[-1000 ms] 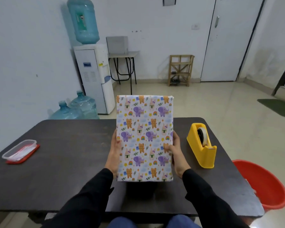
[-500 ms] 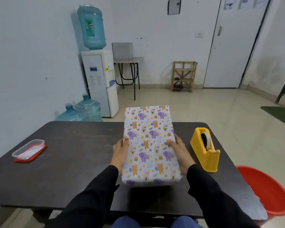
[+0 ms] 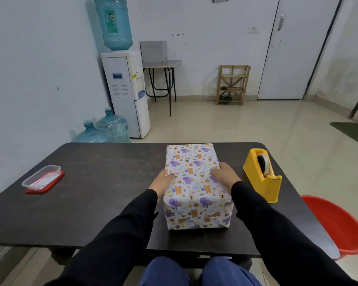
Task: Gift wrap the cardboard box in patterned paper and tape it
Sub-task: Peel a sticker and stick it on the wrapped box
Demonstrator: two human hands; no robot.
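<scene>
At the near middle of the dark rectangular table (image 3: 101, 182), the cardboard box in white paper printed with purple elephants and orange bears (image 3: 196, 182) lies flat on its broad face, short end toward the person. The left hand (image 3: 160, 183) grips its left top edge and the right hand (image 3: 224, 176) its right, fingers curled over the 2 long sides. No bare cardboard shows and the near end looks folded shut, so the wrapping seems at its last step. Next calls for letting go or, if 1 seam gapes, reaching for the yellow plastic tape dispenser (image 3: 262, 176) near its right. A clear plastic container on a red lid (image 3: 42, 178) sits far left; a red plastic tub (image 3: 335, 226) stands on the floor, right
</scene>
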